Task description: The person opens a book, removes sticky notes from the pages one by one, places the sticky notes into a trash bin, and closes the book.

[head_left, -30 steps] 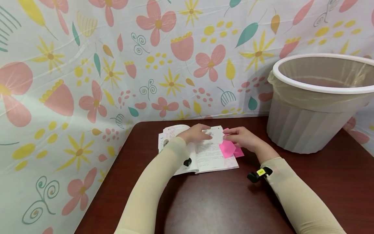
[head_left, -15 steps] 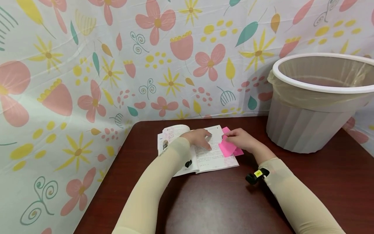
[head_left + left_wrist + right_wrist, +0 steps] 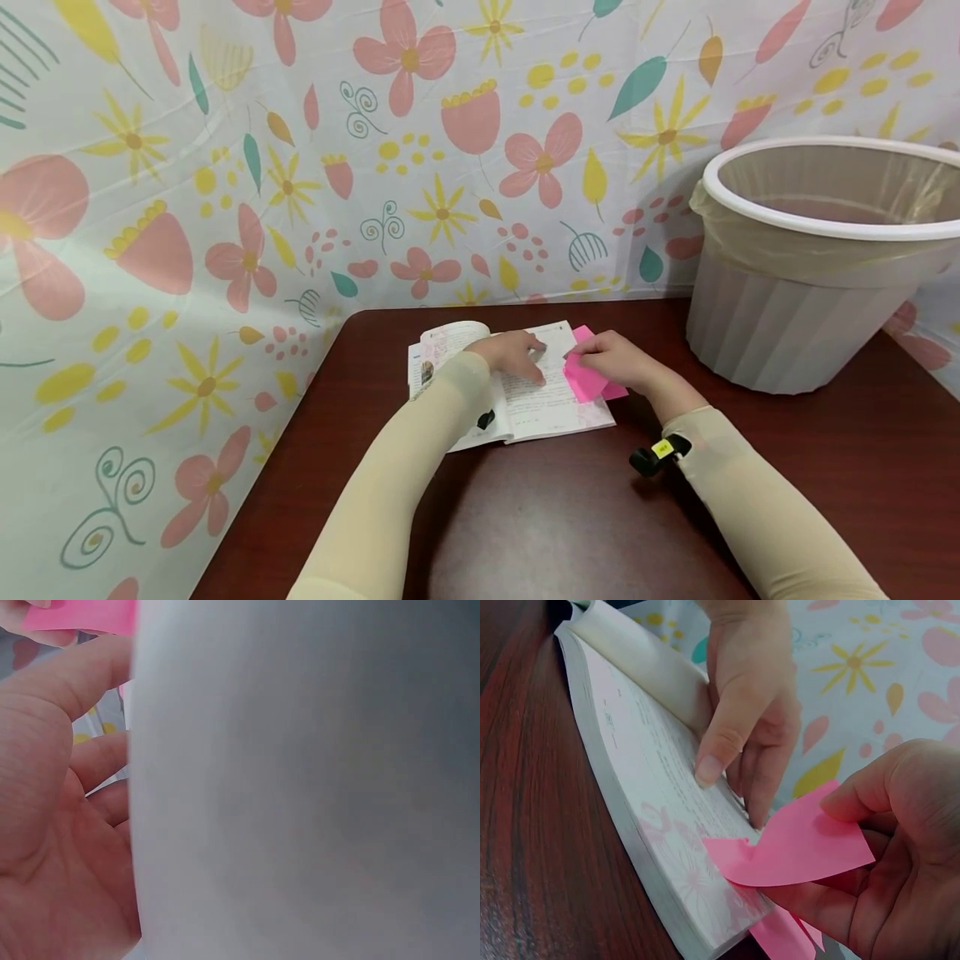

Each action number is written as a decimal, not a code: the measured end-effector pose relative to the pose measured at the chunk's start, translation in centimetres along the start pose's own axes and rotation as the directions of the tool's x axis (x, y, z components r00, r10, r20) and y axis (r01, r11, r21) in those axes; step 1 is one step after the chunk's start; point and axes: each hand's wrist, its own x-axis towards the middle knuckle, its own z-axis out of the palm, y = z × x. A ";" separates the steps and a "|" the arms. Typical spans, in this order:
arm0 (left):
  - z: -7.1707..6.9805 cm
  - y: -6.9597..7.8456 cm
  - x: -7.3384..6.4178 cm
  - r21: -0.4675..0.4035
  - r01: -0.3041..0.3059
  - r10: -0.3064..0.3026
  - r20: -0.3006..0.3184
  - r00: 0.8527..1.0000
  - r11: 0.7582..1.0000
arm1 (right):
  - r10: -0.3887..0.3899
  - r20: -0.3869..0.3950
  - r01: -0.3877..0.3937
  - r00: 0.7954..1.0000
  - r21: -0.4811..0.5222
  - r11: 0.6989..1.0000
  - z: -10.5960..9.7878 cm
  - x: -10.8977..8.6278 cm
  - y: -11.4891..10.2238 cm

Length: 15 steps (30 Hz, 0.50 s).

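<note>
A right hand [image 3: 621,360] pinches pink paper [image 3: 802,844] between thumb and fingers at the right edge of an open book [image 3: 551,410] on a table [image 3: 525,517]; the left hand [image 3: 510,352], fingers extended, rests on the book. The paper looks light, limp and tearable, best held near 1 edge. Only the right wrist view clearly shows its notch.

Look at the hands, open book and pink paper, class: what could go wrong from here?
The bare right hand pinches a curled, bright pink paper sheet, which might tear if pulled. The bare left hand rests on the open white-paged book; if it lifts, the curved pages could spring over. More pink paper juts past the book's edge and may snag.
</note>
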 end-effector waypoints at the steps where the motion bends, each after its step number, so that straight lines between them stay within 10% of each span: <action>1: 0.0 0.0 0.0 0.002 -0.002 0.002 0.001 1.000 1.000 | -0.004 0.001 0.004 1.000 -0.003 1.000 0.0 -0.1 -0.1; 15: 0.1 0.0 0.0 -0.007 0.009 -0.009 0.001 1.000 1.000 | -0.138 0.061 0.140 0.988 -0.025 0.990 -0.5 -0.7 -1.3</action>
